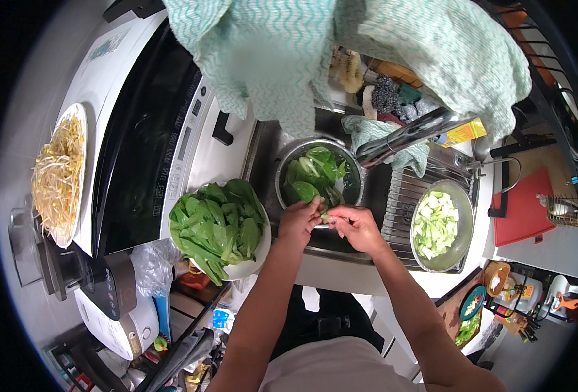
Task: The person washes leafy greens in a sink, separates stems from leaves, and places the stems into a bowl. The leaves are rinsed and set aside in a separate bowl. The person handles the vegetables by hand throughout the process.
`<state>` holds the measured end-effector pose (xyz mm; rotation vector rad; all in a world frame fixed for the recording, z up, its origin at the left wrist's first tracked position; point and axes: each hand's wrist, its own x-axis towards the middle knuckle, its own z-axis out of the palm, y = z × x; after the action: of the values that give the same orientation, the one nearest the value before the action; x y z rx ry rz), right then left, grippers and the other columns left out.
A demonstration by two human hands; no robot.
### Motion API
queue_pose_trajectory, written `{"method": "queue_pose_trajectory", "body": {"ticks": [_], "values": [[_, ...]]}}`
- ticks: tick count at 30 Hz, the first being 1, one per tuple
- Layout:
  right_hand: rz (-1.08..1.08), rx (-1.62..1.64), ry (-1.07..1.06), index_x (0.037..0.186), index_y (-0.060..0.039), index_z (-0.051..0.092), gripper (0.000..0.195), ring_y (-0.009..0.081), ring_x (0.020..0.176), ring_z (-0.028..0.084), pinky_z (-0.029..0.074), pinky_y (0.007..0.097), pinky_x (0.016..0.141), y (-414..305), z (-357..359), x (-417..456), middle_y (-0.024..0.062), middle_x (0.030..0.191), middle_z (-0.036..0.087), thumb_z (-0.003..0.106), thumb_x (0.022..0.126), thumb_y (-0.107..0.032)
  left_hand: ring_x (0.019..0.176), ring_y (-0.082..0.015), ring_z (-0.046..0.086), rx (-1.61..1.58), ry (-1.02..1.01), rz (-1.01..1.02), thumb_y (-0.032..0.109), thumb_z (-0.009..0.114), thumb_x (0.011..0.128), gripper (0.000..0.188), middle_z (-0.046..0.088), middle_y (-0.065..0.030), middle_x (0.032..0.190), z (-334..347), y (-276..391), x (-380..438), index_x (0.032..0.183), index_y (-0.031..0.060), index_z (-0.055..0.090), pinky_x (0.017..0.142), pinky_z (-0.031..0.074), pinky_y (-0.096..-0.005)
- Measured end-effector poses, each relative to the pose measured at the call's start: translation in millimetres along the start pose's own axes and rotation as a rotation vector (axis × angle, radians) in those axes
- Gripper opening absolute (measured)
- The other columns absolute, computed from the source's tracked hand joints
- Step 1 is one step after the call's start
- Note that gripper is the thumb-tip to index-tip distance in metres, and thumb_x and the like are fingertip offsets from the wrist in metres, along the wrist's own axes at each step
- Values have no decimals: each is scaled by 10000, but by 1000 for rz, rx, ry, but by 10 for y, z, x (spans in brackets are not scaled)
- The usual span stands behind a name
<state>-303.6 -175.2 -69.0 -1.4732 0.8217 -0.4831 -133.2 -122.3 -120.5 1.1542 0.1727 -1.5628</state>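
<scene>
My left hand [296, 223] pinches a green leaf [304, 191] over the near rim of a round metal bowl [361, 183] in the sink. Close beside it, my right hand [360, 229] has thumb and fingers closed on the pale stem end. More leafy greens [324, 164] lie in water inside the bowl. Left of my left forearm, a white plate [264, 245] bears a heap of green leaves [220, 215]. To the right, a metal bowl [460, 250] of chopped pale-green stems [435, 223] rests on a roll-up drying rack [397, 210].
A chrome faucet [406, 137] reaches over the sink [264, 161] from the right. Patterned cloths [279, 63] hang low above its far side. Bean sprouts [61, 176] fill a plate atop the white appliance at left. A red cutting board [521, 210] stands at right.
</scene>
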Motion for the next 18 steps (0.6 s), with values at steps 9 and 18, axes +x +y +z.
{"method": "queue_pose_trajectory", "body": {"ticks": [9,18], "values": [[21,-728,912,997,-35,726,187,188,659,640,500,334,628,-438,-998,-1001,141,804,690,591,1022,-161,563,-115,578,811,154,525,172,763,898,195,685,-58,734,241,562,-955,926,-10,697,574,477,-262],[-71,-733,895,1137,-3,671,211,215,803,668,556,335,685,-658,-967,-860,146,1067,671,592,946,35,526,-102,476,1190,775,996,72,749,898,125,588,-80,615,-80,1083,-1967,928,-21,671,510,404,-258]]}}
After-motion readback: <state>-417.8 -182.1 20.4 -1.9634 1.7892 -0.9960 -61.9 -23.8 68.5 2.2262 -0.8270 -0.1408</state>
